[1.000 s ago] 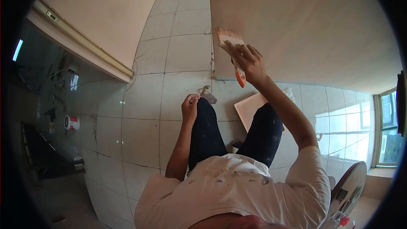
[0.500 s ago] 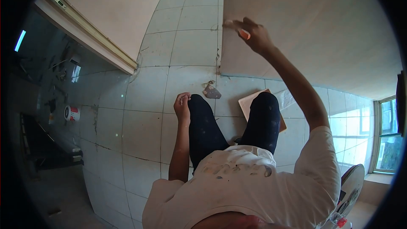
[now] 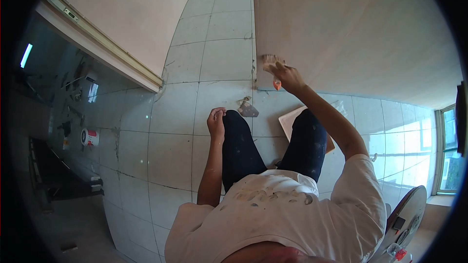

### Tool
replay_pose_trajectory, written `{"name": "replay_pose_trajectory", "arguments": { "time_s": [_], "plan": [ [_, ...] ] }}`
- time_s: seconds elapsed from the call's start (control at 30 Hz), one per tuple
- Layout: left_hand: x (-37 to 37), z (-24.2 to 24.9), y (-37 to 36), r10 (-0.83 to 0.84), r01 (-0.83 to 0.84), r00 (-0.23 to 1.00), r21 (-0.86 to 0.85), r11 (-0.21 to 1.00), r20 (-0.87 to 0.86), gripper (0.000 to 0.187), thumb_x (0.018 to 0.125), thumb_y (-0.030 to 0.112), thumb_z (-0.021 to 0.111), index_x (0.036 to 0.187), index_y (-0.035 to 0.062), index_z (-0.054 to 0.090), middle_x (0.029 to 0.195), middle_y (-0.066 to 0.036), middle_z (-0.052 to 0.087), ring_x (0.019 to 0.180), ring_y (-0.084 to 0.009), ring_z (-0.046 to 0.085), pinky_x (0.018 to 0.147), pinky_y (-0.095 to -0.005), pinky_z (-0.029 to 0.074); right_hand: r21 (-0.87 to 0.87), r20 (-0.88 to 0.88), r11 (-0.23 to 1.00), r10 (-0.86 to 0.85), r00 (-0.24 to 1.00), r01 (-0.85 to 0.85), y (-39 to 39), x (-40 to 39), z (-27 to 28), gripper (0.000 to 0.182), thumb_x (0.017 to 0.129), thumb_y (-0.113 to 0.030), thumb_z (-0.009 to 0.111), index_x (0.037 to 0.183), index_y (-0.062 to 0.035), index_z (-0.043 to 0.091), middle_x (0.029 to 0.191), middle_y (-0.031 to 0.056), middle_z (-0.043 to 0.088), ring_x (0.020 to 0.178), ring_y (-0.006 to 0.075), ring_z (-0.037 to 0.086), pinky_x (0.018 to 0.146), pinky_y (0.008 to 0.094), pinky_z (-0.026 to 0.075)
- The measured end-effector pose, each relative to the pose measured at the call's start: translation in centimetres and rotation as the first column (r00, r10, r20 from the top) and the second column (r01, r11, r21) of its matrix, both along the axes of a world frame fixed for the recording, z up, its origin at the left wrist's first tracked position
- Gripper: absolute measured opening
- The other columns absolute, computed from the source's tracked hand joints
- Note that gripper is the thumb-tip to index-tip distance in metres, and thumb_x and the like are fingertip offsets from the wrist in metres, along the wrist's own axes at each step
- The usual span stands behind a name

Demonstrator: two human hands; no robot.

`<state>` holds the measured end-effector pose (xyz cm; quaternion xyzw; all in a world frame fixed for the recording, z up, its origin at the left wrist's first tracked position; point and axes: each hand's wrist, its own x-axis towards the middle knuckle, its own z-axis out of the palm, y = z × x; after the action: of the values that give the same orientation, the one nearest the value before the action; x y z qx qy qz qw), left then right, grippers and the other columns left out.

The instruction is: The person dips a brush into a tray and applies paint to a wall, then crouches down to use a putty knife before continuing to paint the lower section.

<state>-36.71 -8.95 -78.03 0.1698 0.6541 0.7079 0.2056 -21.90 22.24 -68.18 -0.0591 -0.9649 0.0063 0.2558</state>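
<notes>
My right hand (image 3: 291, 79) is closed round a paintbrush (image 3: 269, 62), whose wide bristles lie at the left edge of the pale wall (image 3: 351, 29), low down near the floor. The brush's orange handle end sticks out below my fingers. My left hand (image 3: 216, 119) rests by my left knee with its fingers curled in and nothing visible in them. On the tiles between and ahead of my knees lies a greyish flat scrap (image 3: 248, 110). A shallow pinkish tray (image 3: 288, 119) sits on the floor, partly hidden by my right leg.
Glossy floor tiles (image 3: 170, 151) run between two walls. Left is a door frame (image 3: 117, 56), with a white bucket (image 3: 90, 137) past it. Clear plastic (image 3: 339, 108) lies behind the tray. A round-topped stool (image 3: 409, 214) and a window (image 3: 449, 151) are at the right.
My right hand has brought the brush down along the wall's edge, closer to the floor. My left hand stays at the knee. The whole view has shifted slightly.
</notes>
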Motion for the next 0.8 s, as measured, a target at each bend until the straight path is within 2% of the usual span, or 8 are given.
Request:
{"name": "replay_pose_trajectory", "arguments": {
  "time_s": [0.1,0.27,0.33,0.5,0.6,0.63,0.7,0.8],
  "plan": [
    [-0.3,-0.9,0.4,-0.020,0.021,1.000,-0.034,0.999,0.006,0.018,0.100,0.010,0.054,0.104,-0.0015,0.067,0.097,-0.006,0.067,0.091,-0.0136,0.060,0.087,-0.0278,0.048,-0.063,0.063,0.998,-0.017,0.998,0.021,1.1,0.2,1.2,0.072,0.081,-0.003,0.063,0.147,-0.0298,0.049,0.109,0.0060,0.061,0.085,0.0266,0.069,0.073,0.0388,0.061],
    [0.0,-0.4,0.1,-0.042,0.041,0.999,-0.088,0.995,-0.006,0.017,0.100,0.010,0.054,0.103,-0.0011,0.067,0.097,-0.005,0.067,0.091,-0.0131,0.060,0.087,-0.0276,0.048,-0.083,-0.172,0.994,-0.082,0.982,0.069,0.2,0.9,14.4,0.064,0.083,-0.006,0.063,0.143,-0.0268,0.054,0.096,0.0054,0.058,0.074,0.0267,0.068,0.065,0.0386,0.059],
    [0.0,-0.4,-0.2,-0.047,0.042,0.998,-0.093,0.995,-0.052,0.017,0.100,0.011,0.055,0.102,-0.0005,0.067,0.095,-0.006,0.067,0.091,-0.0144,0.060,0.088,-0.0284,0.048,0.084,-0.447,0.994,-0.019,0.894,0.063,-0.5,0.9,15.6,0.065,0.081,-0.006,0.066,0.142,-0.0228,0.056,0.089,0.0038,0.056,0.071,0.0227,0.065,0.064,0.0362,0.058],
    [0.1,0.3,-1.1,-0.014,0.010,0.999,-0.110,0.994,-0.040,0.017,0.100,0.013,0.056,0.102,-0.0006,0.067,0.097,-0.006,0.067,0.092,-0.0147,0.060,0.088,-0.0291,0.048,0.156,-0.331,0.988,0.045,0.942,0.008,1.3,-0.3,4.7,0.072,0.074,-0.010,0.068,0.144,-0.0151,0.054,0.091,0.0026,0.055,0.073,0.0192,0.063,0.067,0.0325,0.059],
    [1.1,1.4,-2.1,-0.003,-0.005,0.998,-0.135,0.991,-0.060,0.018,0.101,0.012,0.056,0.103,-0.0008,0.067,0.097,-0.006,0.067,0.092,-0.0141,0.060,0.087,-0.0284,0.048,-0.056,-0.024,0.998,0.017,1.000,-0.018,2.0,0.5,-5.9,0.064,0.081,-0.008,0.064,0.143,-0.0166,0.053,0.100,0.0060,0.057,0.083,0.0250,0.068,0.071,0.0356,0.059],
    [1.2,1.9,-2.2,-0.012,-0.001,0.996,-0.140,0.990,-0.091,0.018,0.100,0.012,0.055,0.103,-0.0011,0.067,0.097,-0.005,0.067,0.091,-0.0133,0.060,0.086,-0.0276,0.048,-0.059,-0.032,0.998,0.017,0.999,-0.019,2.0,0.9,-6.4,0.064,0.081,-0.008,0.064,0.143,-0.0166,0.053,0.100,0.0060,0.057,0.083,0.0250,0.068,0.071,0.0356,0.059],
    [1.7,3.0,-2.7,-0.057,0.022,0.986,-0.216,0.976,-0.158,0.018,0.100,0.012,0.055,0.103,-0.0010,0.067,0.096,-0.005,0.067,0.089,-0.0132,0.060,0.084,-0.0279,0.048,-0.228,0.308,0.965,-0.056,0.950,0.131,1.6,1.3,-7.2,0.060,0.086,-0.010,0.059,0.144,-0.0209,0.052,0.107,0.0057,0.060,0.090,0.0288,0.068,0.077,0.0389,0.059],
    [0.0,3.9,-2.3,-0.136,0.081,0.981,-0.351,0.933,-0.135,0.017,0.100,0.012,0.055,0.103,-0.0009,0.067,0.096,-0.005,0.067,0.087,-0.0131,0.061,0.081,-0.0280,0.049,-0.296,0.078,0.953,-0.039,0.996,0.060,1.5,1.2,-3.0,0.062,0.087,-0.006,0.060,0.146,-0.0228,0.050,0.100,0.0057,0.058,0.087,0.0270,0.068,0.073,0.0367,0.059]
  ]
}}
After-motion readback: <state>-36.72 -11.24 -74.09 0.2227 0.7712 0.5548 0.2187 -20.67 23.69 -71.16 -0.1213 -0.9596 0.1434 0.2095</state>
